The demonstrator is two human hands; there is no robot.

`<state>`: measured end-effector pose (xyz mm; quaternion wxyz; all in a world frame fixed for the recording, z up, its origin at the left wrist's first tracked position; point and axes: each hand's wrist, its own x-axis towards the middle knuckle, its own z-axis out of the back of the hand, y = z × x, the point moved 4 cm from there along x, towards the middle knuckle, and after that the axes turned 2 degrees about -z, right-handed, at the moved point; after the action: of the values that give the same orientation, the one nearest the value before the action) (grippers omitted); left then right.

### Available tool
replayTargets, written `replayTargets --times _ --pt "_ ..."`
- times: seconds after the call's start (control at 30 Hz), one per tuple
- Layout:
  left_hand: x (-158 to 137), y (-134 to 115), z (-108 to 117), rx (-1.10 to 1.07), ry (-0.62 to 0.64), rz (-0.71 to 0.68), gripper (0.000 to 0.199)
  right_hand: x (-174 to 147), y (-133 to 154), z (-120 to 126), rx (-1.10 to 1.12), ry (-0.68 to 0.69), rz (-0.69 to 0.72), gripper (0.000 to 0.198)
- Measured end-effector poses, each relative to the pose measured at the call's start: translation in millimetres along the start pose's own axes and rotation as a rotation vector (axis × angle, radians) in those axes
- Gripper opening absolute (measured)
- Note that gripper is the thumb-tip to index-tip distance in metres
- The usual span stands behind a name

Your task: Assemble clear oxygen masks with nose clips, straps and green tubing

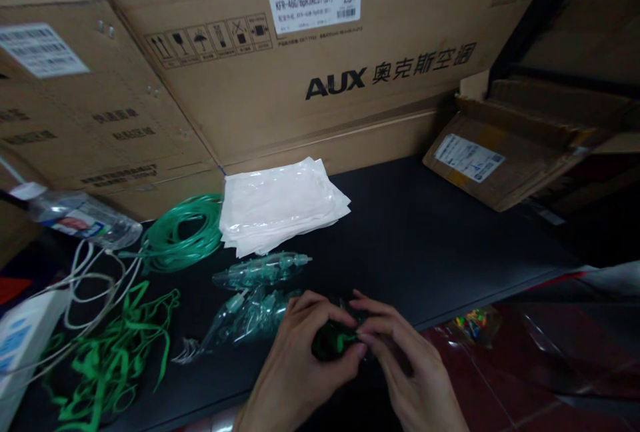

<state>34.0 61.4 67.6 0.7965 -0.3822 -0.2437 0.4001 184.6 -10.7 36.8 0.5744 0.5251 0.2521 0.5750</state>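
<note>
My left hand curls its thumb and fingers around a dark green mask, mostly covered by the fingers. At its right side, my right hand pinches a bright green strap at the mask's edge. Both hands are close together over the front edge of the black table. Just behind my left hand lie more translucent green masks, with another stack of masks beyond them. A tangled heap of green straps spreads to the left, and several thin metal strips lie beside it.
Coiled green tubing and white packets sit at the back of the black table. At left are a plastic bottle, white cable and a white box. Large cartons stand behind; a smaller carton leans at right.
</note>
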Motion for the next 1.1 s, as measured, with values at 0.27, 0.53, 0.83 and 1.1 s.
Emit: replayTargets --times 0.27,0.53,0.83,1.1 --pt "2.3 -3.8 3.6 -0.062 -0.003 0.086 0.024 0.3 18.8 3.1 -0.139 -0.002 0.238 0.029" --pt "1.3 -15.1 1.0 -0.037 -0.061 0.106 0.023 -3.7 19.1 1.4 -0.269 -0.045 0.283 0.034" --pt "1.1 -13.1 2.6 0.03 -0.121 0.104 0.023 1.0 19.7 15.5 -0.201 -0.112 0.165 0.022" --pt "2.9 -21.6 -0.1 0.061 -0.142 -0.102 0.025 -1.9 13.3 11.9 -0.03 0.014 -0.04 0.014"
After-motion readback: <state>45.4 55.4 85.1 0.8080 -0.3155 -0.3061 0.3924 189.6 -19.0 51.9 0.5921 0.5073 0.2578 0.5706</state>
